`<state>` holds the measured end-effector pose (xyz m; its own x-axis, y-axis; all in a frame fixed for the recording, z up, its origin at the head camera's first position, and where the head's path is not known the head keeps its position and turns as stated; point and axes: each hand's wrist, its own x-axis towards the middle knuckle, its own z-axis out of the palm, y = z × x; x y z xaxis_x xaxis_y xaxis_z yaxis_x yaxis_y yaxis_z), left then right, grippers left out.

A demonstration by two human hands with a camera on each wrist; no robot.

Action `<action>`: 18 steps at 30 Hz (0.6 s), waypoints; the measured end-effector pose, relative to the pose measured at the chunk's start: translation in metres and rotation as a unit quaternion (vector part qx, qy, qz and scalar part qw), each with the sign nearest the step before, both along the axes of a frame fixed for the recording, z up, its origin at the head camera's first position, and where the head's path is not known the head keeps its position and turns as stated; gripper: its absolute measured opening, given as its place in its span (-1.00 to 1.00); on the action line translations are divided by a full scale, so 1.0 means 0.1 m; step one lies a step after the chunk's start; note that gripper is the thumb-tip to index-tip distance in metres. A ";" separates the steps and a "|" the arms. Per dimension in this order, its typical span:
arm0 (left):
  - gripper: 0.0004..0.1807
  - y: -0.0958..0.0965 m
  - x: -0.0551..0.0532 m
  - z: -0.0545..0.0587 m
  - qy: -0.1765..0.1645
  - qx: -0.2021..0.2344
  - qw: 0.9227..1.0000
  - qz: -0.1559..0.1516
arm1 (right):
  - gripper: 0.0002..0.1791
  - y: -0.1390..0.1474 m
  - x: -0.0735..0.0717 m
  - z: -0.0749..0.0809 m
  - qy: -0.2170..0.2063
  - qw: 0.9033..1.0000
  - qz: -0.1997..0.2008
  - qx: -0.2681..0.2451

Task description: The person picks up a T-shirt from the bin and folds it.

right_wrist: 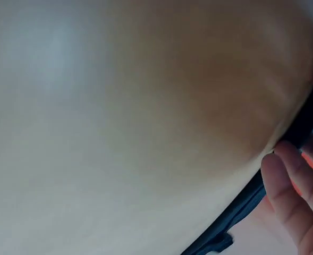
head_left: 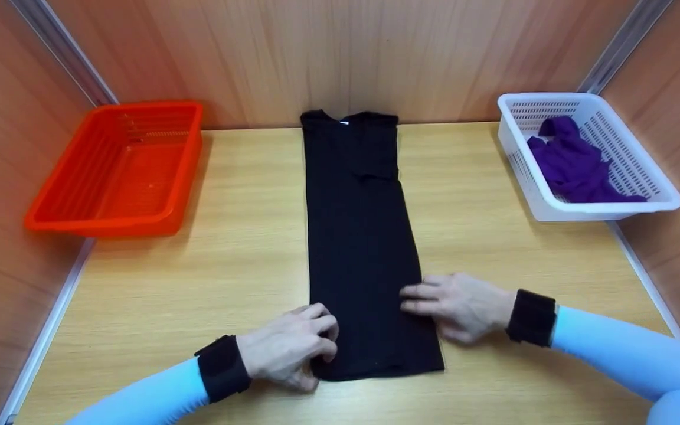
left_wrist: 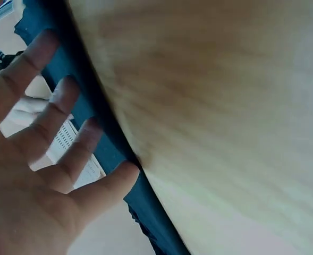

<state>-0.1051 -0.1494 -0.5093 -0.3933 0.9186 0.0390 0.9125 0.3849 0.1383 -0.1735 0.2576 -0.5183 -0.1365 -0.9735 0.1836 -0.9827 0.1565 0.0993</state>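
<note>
A black shirt (head_left: 358,236), folded into a long narrow strip, lies flat with its collar against the back wall and a small white label at the neck. My left hand (head_left: 294,345) is at its lower left corner; in the left wrist view that hand (left_wrist: 44,138) has its fingers spread and slightly bent along the cloth's edge. On the opposite side, my right hand (head_left: 461,306) lays its fingers over the lower right edge, slightly blurred. The right wrist view shows part of the right hand (right_wrist: 297,191) by the shirt's edge (right_wrist: 241,207).
An orange-red basket (head_left: 177,183) stands at the back left. At the back right, a white perforated basket (head_left: 523,171) holds a crumpled purple cloth (head_left: 570,162). Wood-patterned walls (head_left: 434,59) close off the table (head_left: 245,236) at the back and both sides.
</note>
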 end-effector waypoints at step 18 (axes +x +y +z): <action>-0.81 -0.03 -0.17 0.01 -0.200 0.192 0.956 0.090 | -0.60 -0.10 0.10 -0.04 -0.284 0.956 0.003 -0.071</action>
<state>-0.1221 -0.1527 -0.5083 -0.5982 0.7823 0.1737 0.6804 0.3814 0.6257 -0.1634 0.2473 -0.5225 -0.2472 -0.9456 0.2115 -0.8725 0.1223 -0.4730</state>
